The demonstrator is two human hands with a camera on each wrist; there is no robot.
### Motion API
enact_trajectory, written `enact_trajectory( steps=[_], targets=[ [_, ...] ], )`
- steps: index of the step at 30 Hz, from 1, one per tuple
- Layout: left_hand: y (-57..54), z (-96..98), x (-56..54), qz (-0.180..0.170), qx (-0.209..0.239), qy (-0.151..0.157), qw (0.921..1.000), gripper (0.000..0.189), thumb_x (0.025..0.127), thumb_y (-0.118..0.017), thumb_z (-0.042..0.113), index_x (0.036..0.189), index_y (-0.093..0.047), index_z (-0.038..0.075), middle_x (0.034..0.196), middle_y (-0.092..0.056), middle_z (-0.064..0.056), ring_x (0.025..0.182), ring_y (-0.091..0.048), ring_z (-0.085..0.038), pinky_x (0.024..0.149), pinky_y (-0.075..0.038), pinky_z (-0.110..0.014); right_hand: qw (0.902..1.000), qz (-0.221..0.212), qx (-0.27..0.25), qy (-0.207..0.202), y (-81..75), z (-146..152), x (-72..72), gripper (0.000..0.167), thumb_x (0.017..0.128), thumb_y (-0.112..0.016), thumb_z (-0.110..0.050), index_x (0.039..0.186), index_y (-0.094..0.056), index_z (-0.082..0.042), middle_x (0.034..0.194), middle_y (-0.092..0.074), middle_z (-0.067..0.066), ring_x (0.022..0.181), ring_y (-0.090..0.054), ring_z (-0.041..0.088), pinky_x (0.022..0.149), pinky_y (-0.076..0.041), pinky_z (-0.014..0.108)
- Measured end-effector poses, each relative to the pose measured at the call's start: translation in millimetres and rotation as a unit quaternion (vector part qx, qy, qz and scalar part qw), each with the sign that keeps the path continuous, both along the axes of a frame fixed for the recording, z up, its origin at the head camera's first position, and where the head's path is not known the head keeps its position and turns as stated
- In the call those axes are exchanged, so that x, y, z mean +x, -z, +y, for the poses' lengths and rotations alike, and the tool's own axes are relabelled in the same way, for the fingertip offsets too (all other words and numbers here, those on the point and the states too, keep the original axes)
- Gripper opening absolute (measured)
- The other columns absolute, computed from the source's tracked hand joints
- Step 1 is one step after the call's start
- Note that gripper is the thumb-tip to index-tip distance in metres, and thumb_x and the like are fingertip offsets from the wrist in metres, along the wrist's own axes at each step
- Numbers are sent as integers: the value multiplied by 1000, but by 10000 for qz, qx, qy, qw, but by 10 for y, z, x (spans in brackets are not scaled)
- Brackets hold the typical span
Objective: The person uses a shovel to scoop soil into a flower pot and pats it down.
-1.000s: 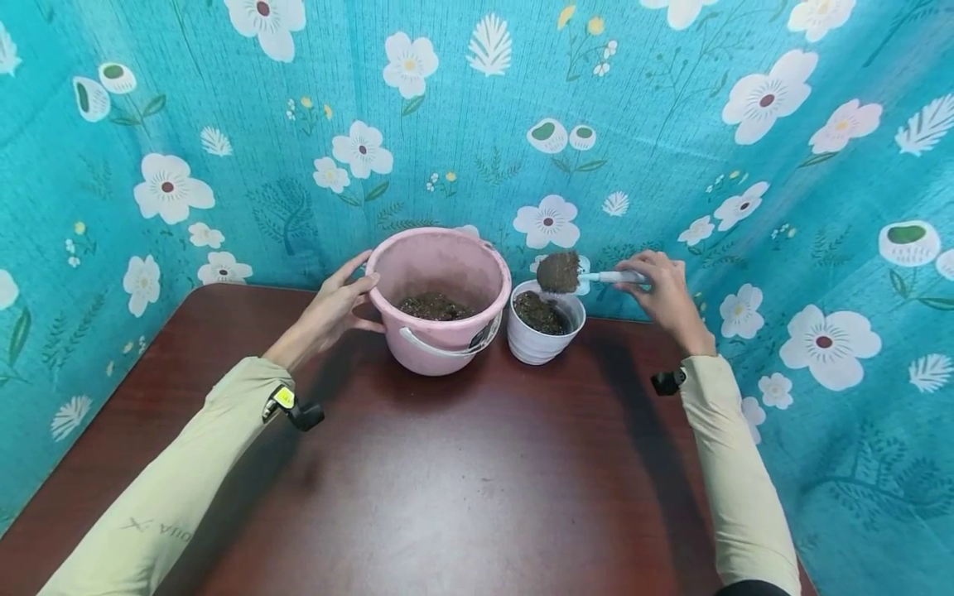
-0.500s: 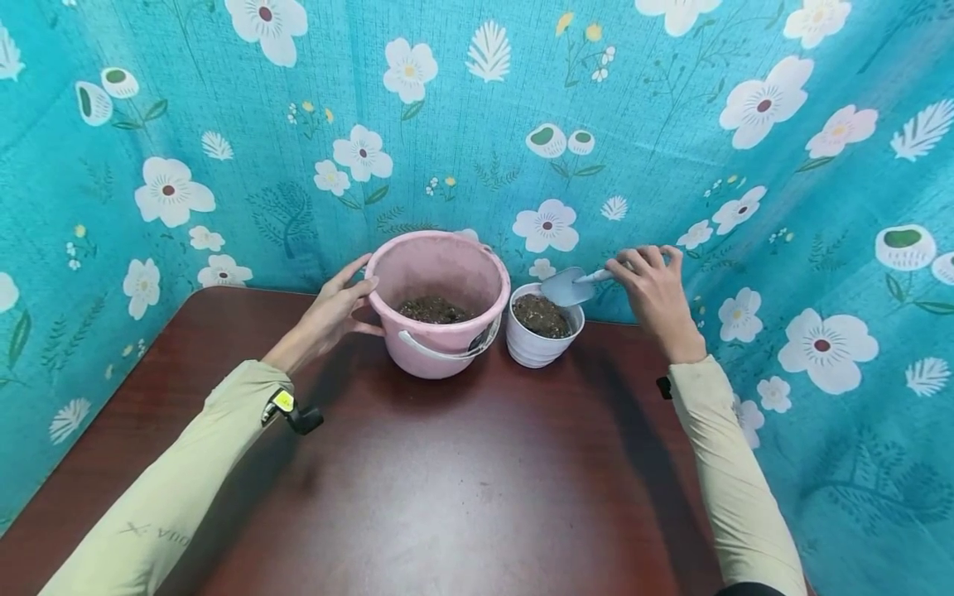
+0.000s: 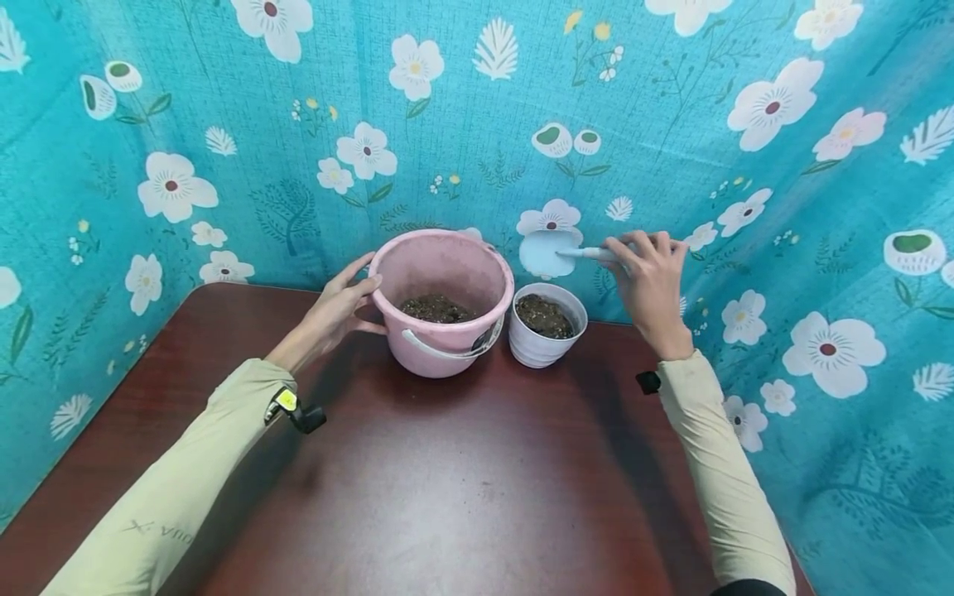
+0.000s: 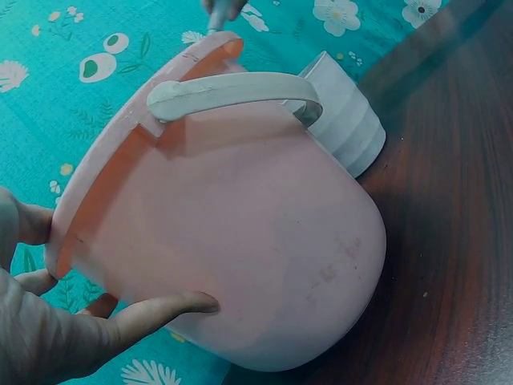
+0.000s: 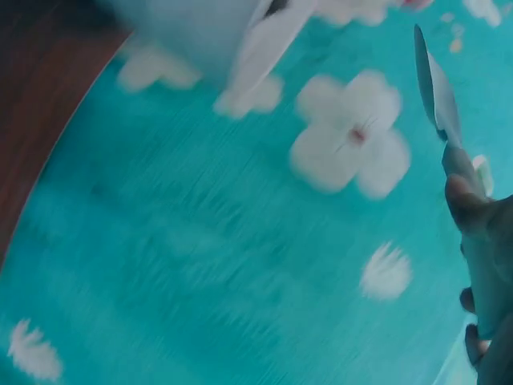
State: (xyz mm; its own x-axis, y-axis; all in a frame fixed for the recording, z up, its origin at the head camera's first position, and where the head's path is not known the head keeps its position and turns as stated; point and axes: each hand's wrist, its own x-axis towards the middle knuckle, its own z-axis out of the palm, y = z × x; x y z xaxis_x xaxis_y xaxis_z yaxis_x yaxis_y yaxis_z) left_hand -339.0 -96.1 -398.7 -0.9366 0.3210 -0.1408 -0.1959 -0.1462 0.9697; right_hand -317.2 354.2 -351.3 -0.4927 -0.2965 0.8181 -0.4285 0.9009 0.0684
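Note:
My left hand (image 3: 335, 305) holds the pink bucket (image 3: 425, 356) at its left rim. In the left wrist view the thumb (image 4: 172, 309) lies against the bucket's side, with other fingers at the rim. Dark soil (image 3: 438, 309) covers the bucket's bottom. Just right of it stands a white ribbed flower pot (image 3: 535, 352) with soil (image 3: 546, 318) inside. My right hand (image 3: 650, 277) grips the handle of a light blue garden trowel (image 3: 546, 253), raised above and behind the pot. No soil shows on the visible face of its blade (image 5: 439, 92).
All of this rests near the back edge of a dark reddish-brown table (image 3: 447, 480). A turquoise flowered cloth (image 3: 462, 132) hangs close behind and along both sides. The bucket's white handle (image 3: 440, 349) hangs down at its front.
The trowel, loaded with soil a second ago, tipped over the pot and has since lifted up and back. More soil sits in the pot. My left hand stays on the bucket.

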Motion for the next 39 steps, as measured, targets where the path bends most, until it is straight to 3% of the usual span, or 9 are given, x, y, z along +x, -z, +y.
enact_trajectory(
  steps=[4, 8, 14, 19, 24, 26, 30, 35, 39],
  targets=[
    [18, 6, -1, -16, 28, 9, 10000, 67, 111, -49, 20, 170, -16, 26, 173, -14, -13, 154, -31, -42, 101, -49, -73, 9994, 201, 188, -222, -48, -389, 7, 19, 95, -77, -16, 112, -80, -8, 106, -71, 15, 92, -52, 40, 80, -35, 61],
    [9, 12, 2, 1, -17, -7, 10000, 67, 111, -49, 20, 170, -16, 27, 173, -14, -13, 154, -30, -41, 101, -48, -73, 9958, 435, 732, -325, -67, -753, -39, 17, 99, -73, -17, 113, -79, -10, 105, -70, 12, 90, -53, 36, 82, -40, 58],
    [-1, 18, 1, -2, -83, 5, 10000, 67, 111, -49, 20, 170, -16, 27, 173, -14, -13, 154, -30, -42, 100, -50, -73, 9822, -158, 1866, -110, -39, -1137, -201, 19, 99, -68, -7, 112, -80, -13, 109, -67, 8, 100, -51, 33, 92, -41, 59],
    [-4, 8, -4, 11, -85, -26, 10000, 67, 112, -48, 20, 170, -16, 27, 173, -14, -14, 154, -30, -42, 99, -50, -73, 9506, -961, 2944, 211, -49, -1515, -339, 17, 96, -69, -6, 101, -83, -15, 104, -68, 2, 106, -50, 30, 96, -42, 53],
    [10, 7, 7, -18, -117, 24, 9999, 67, 112, -48, 21, 170, -15, 27, 173, -13, -14, 155, -29, -42, 100, -50, -73, 9071, -2045, 3674, -170, -14, -1811, -428, 10, 88, -75, -4, 86, -80, -13, 90, -75, 2, 100, -57, 27, 95, -43, 48],
    [22, 8, 12, -20, -138, 40, 9999, 67, 112, -48, 21, 170, -15, 26, 173, -13, -14, 154, -30, -42, 99, -50, -73, 8952, -2411, 3727, -396, 22, -1859, -474, 11, 88, -75, -2, 84, -79, -12, 87, -76, 5, 96, -58, 28, 99, -45, 47],
    [42, 1, 19, -19, -112, 69, 9999, 67, 112, -47, 21, 170, -14, 26, 174, -11, -13, 154, -30, -43, 99, -51, -73, 8913, -2957, 3344, -798, 105, -1847, -593, 3, 83, -82, -9, 85, -82, -12, 85, -75, 7, 97, -56, 29, 107, -44, 48],
    [42, -7, -4, 80, -68, 71, 9999, 67, 112, -47, 21, 170, -14, 25, 174, -11, -13, 154, -30, -43, 98, -52, -74, 8803, -3548, 2857, -1325, 145, -1786, -699, 17, 75, -93, -19, 89, -86, -14, 84, -75, 4, 95, -52, 29, 108, -40, 49],
    [35, 6, -29, 135, -31, 82, 9999, 67, 111, -48, 20, 170, -16, 24, 174, -12, -12, 152, -32, -45, 97, -52, -73, 8762, -3716, 2715, -1429, 150, -1749, -734, 16, 75, -94, -20, 88, -86, -16, 82, -75, 3, 97, -52, 30, 111, -38, 50]
  ],
)
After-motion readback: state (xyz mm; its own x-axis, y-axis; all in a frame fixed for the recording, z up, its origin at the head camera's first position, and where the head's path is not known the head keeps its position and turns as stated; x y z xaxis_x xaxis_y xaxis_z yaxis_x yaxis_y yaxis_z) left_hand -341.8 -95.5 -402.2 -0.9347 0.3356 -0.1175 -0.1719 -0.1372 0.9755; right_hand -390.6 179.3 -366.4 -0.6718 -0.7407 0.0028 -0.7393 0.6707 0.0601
